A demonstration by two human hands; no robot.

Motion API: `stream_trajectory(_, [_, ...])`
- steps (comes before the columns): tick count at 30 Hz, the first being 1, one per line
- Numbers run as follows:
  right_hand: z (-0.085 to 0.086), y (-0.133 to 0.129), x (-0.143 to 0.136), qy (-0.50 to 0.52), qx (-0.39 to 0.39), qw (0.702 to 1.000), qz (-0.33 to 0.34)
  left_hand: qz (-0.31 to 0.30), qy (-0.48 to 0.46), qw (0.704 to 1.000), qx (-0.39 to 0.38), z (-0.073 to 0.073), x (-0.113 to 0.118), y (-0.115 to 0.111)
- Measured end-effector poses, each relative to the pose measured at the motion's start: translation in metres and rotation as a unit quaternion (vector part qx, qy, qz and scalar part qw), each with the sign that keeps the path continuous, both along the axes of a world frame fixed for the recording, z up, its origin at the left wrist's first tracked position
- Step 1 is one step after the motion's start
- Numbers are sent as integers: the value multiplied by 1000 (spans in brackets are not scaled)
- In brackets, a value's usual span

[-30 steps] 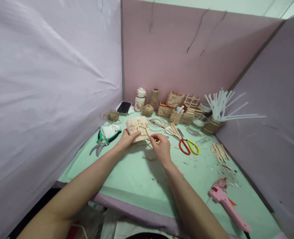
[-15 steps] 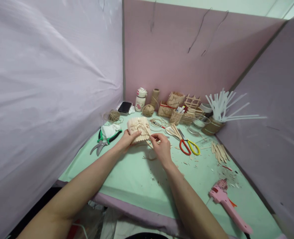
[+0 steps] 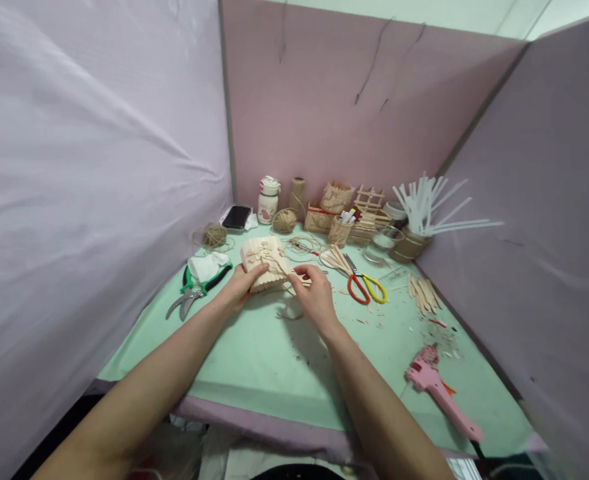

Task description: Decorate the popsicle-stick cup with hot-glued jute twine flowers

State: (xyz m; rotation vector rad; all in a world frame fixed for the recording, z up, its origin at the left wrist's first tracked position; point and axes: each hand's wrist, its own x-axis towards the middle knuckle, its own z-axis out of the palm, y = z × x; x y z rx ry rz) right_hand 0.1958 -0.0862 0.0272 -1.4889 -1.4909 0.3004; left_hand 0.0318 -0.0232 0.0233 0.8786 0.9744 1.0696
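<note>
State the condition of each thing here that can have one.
Wooden piece, held, tilted
Left hand, gripping the wooden piece
Right hand, fingertips at the piece's edge, grip unclear
Pruning shears, blades apart
Scissors, lying, handles spread
Phone, lying, screen dark
Bottle, upright, lid on
Pen cup, upright, pens inside
Glue gun, lying down
White sticks, fanned out
Twine balls, wound, strands loose
Clear bowl, upright

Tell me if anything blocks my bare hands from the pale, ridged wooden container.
Nothing visible does. Your bare left hand grips the container at its lower left; your bare right hand is at its right edge, though contact is unclear.
</note>
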Motion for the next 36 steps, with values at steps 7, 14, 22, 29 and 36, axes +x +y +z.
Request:
stream_trajectory(7, [26,-16,73,-135,-88,983,-86,-10,11,1000,3,1,-2,2])
stream_trajectory(14, [49,-39,184,-223,-296,914,-167,7,46,999,-23,3,-1,4])
stream_trajectory(22, [39,-75,188,-288,-365,877,-126,11,45,999,-23,3,-1,5])
stream_trajectory(29, [12,-159,207,-313,-390,855,-135,10,23,1000,-14,3,-3,1])
stream_trajectory(36, [-36,-201,223,-304,-415,847,-135,36,24,999,-17,1,0,0])
